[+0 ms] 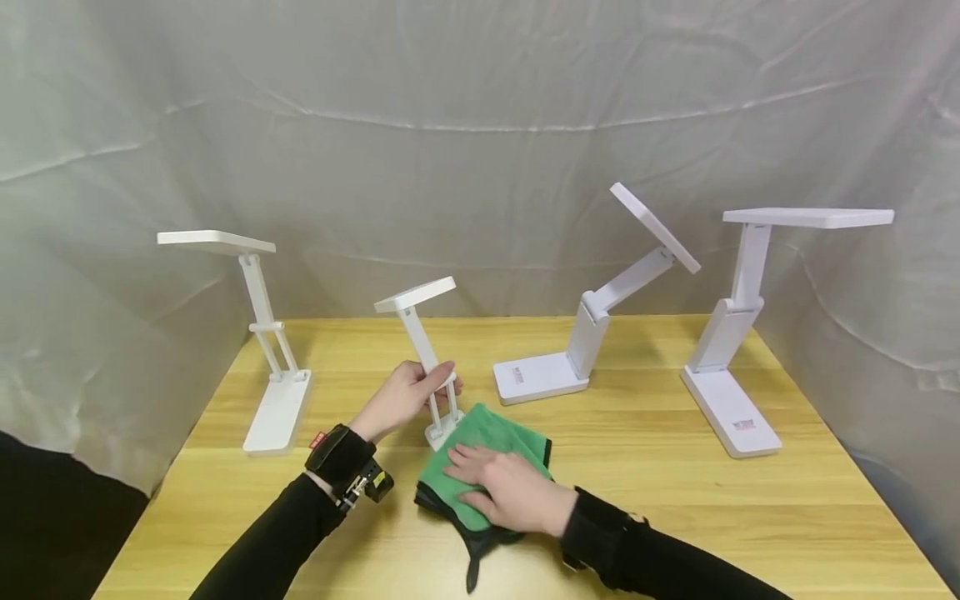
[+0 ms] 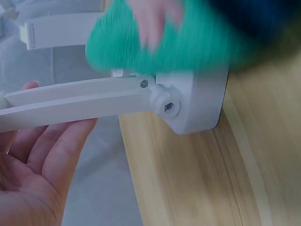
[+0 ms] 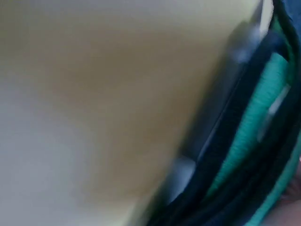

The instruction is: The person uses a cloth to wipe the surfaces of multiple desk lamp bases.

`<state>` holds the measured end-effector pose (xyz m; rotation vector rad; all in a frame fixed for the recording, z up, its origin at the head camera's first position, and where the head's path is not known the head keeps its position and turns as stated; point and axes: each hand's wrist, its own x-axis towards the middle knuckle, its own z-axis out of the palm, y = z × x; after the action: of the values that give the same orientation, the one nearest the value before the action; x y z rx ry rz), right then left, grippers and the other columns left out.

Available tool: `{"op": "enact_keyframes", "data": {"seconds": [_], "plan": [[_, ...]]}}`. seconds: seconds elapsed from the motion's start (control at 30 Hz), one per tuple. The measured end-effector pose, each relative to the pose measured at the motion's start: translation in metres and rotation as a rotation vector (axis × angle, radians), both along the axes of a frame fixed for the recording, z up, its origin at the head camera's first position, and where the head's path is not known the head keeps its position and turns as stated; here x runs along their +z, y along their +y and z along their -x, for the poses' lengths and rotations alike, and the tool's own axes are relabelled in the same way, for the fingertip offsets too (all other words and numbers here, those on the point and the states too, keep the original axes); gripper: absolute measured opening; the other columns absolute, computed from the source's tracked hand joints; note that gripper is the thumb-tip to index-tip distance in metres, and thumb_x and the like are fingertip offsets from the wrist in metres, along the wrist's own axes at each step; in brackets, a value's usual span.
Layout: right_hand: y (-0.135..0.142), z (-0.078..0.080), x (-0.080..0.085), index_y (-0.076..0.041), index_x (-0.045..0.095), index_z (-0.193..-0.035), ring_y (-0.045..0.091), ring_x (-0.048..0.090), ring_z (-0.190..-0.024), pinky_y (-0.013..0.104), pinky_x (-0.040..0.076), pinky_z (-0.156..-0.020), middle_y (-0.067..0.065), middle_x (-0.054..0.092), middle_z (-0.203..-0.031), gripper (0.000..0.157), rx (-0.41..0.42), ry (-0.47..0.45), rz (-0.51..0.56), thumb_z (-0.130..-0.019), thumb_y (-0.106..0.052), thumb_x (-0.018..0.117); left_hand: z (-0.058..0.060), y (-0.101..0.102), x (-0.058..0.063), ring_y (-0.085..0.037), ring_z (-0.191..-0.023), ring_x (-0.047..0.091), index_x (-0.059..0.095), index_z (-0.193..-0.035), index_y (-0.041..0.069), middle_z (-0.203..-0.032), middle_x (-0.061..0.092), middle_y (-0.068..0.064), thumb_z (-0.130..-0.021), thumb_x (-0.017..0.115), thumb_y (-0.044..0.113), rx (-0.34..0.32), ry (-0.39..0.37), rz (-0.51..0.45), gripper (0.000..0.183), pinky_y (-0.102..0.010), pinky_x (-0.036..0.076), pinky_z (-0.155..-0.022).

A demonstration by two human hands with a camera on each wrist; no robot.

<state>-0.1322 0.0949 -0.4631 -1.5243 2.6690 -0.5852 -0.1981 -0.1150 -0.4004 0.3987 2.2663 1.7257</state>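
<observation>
The left hand [image 1: 401, 402] grips a white lamp [image 1: 422, 337] by its stem, the fingers curled round it. A green cloth [image 1: 491, 427] (edged in black) covers part of the lamp's base, and the right hand [image 1: 517, 493] lies on the cloth, fingers fairly straight. On the table [image 1: 825, 517], a second lamp [image 1: 277, 412] stands left of the gripped lamp, two others [image 1: 588, 337] right of it.

The head view is bright, with pale glare on the worktop [image 1: 637, 454] toward six o'clock; the left wrist's green cloth [image 2: 197, 44] blurs at twelve o'clock; the right wrist view is dim, smeared.
</observation>
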Motion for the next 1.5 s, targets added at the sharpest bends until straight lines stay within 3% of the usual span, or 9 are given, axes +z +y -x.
{"op": "enact_keyframes", "data": {"seconds": [0.13,0.27,0.47,0.7,0.83,1.0,1.2,1.37,1.5], "plan": [[0.021,-0.013,-0.001,-0.011,0.052,-0.135,0.024,0.04,-0.131,0.044,0.038,-0.104,0.01,0.046,-0.141,0.043,0.048,-0.068,0.033,-0.096,-0.029,0.055,-0.008,0.001,0.012,-0.037,-0.094,0.065,0.065,-0.101,-0.012,-0.099,0.068,-0.021,-0.102,0.044,0.03,0.006,0.003,0.022,0.047,-0.037,0.056,-0.077],[0.016,-0.005,0.0,-0.011,0.053,-0.134,0.024,0.041,-0.131,0.046,0.038,-0.103,0.01,0.047,-0.141,0.042,0.013,-0.082,0.054,-0.096,-0.03,0.054,-0.017,0.003,0.025,-0.039,-0.093,0.064,0.065,-0.1,-0.012,-0.095,0.069,-0.017,-0.102,0.044,0.026,0.015,0.027,0.037,0.043,-0.037,0.056,-0.075],[-0.009,0.015,0.002,-0.009,0.054,-0.132,0.026,0.042,-0.13,0.045,0.041,-0.102,0.013,0.049,-0.139,0.042,-0.038,-0.004,0.006,-0.096,-0.029,0.055,-0.017,0.006,0.026,-0.038,-0.091,0.065,0.066,-0.097,-0.01,-0.095,0.07,-0.018,-0.101,0.046,0.027,0.017,0.026,0.032,0.042,-0.04,0.056,-0.075],[0.029,0.002,-0.002,-0.011,0.055,-0.133,0.021,0.041,-0.131,0.042,0.038,-0.105,0.008,0.047,-0.14,0.042,0.075,-0.094,0.06,-0.095,-0.03,0.056,-0.015,0.005,0.026,-0.04,-0.095,0.063,0.065,-0.1,-0.012,-0.1,0.069,-0.02,-0.101,0.045,0.027,-0.005,0.018,0.028,0.044,-0.044,0.055,-0.079],[0.032,0.005,0.001,-0.012,0.057,-0.13,0.02,0.043,-0.129,0.044,0.04,-0.102,0.008,0.049,-0.138,0.041,0.042,-0.114,0.056,-0.093,-0.028,0.061,-0.015,0.004,0.027,-0.041,-0.095,0.063,0.065,-0.101,-0.012,-0.1,0.069,-0.018,-0.101,0.046,0.027,0.003,0.019,0.028,0.044,-0.052,0.051,-0.083],[0.006,0.016,0.005,-0.011,0.056,-0.131,0.023,0.042,-0.13,0.045,0.038,-0.104,0.01,0.049,-0.138,0.041,-0.018,-0.05,-0.007,-0.094,-0.03,0.058,-0.017,0.008,0.028,-0.04,-0.094,0.063,0.066,-0.099,-0.01,-0.097,0.07,-0.017,-0.101,0.046,0.027,0.017,0.018,0.049,0.042,-0.05,0.052,-0.081],[0.009,0.008,0.001,-0.01,0.053,-0.133,0.026,0.04,-0.131,0.043,0.036,-0.106,0.012,0.046,-0.141,0.042,0.047,-0.023,-0.016,-0.096,-0.03,0.054,-0.01,0.009,0.013,-0.037,-0.096,0.064,0.065,-0.101,-0.012,-0.102,0.069,-0.021,-0.101,0.045,0.028,0.004,0.016,0.044,0.044,-0.038,0.056,-0.077],[0.036,-0.004,-0.001,-0.012,0.055,-0.132,0.023,0.042,-0.13,0.043,0.039,-0.103,0.009,0.048,-0.139,0.041,0.057,-0.118,0.058,-0.093,-0.026,0.06,-0.001,0.003,-0.004,-0.036,-0.094,0.065,0.065,-0.1,-0.01,-0.103,0.069,-0.019,-0.1,0.046,0.033,0.002,0.018,0.018,0.047,-0.047,0.053,-0.08],[0.031,0.004,0.0,-0.012,0.056,-0.131,0.024,0.043,-0.129,0.045,0.04,-0.102,0.009,0.05,-0.138,0.041,-0.007,-0.106,0.055,-0.094,-0.028,0.059,0.001,0.001,-0.008,-0.032,-0.091,0.066,0.067,-0.098,-0.008,-0.099,0.069,-0.018,-0.098,0.048,0.039,0.016,0.045,0.013,0.05,-0.051,0.052,-0.08]]}}
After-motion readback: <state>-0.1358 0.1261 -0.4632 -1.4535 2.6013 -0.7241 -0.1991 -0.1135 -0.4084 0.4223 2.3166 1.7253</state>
